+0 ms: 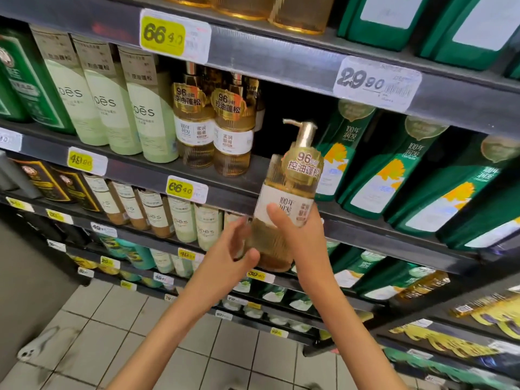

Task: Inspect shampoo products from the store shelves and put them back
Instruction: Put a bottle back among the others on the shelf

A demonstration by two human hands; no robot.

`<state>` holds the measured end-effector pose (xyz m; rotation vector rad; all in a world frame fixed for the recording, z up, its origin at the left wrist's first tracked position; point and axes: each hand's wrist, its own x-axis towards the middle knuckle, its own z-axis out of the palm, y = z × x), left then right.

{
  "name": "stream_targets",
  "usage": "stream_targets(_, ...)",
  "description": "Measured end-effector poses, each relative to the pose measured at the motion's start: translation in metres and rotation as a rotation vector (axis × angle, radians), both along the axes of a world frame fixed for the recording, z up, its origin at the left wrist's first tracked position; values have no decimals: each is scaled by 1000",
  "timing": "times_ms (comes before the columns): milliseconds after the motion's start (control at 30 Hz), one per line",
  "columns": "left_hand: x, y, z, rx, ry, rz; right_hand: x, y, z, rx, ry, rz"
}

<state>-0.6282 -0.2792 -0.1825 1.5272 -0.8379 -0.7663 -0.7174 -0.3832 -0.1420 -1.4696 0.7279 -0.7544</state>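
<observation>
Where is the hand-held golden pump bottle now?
Centre of the head view: the golden pump bottle is held by left hand and right hand before the shelf edge, with matching golden bottles upper left and green bottles right.

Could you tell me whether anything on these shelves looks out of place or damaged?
Nothing looks spilled or damaged. The only oddity is a dark gap on the shelf right of the two golden bottles; the matching pump bottle is off the shelf, tilted, held by left hand and right hand.
</observation>
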Motion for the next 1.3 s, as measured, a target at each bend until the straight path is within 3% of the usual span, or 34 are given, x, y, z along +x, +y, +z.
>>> stream_targets(100,-18,2,-2,106,-66,-13,-12,11,-14,119,54,107)
stream_targets(200,-26,7,-11,95,-44,7,-21,11,-22,136,73,161)
stream_targets(333,-24,13,-12,72,95,-52,-35,-3,-23,194,76,312)
stream_targets(533,-15,16,-19,10,327,-278,-41,-15,-19,370,-105,477)
stream_targets(633,-5,12,-23,80,294,-317,-36,-14,-24,384,-135,389)
stream_targets(733,-5,11,-21,138,183,-343,-31,-9,-28,274,-14,259)
stream_targets(867,-34,3,-21,183,-103,39,-20,3,-28,71,156,59)
stream_targets(1000,-45,0,-22,159,-17,181,-16,7,-23,12,240,94)
stream_targets(1200,-16,18,-14,46,254,-280,-37,-18,-11,360,36,549)
stream_targets(1300,-6,21,-20,39,502,-374,-35,-14,-18,418,-77,547)
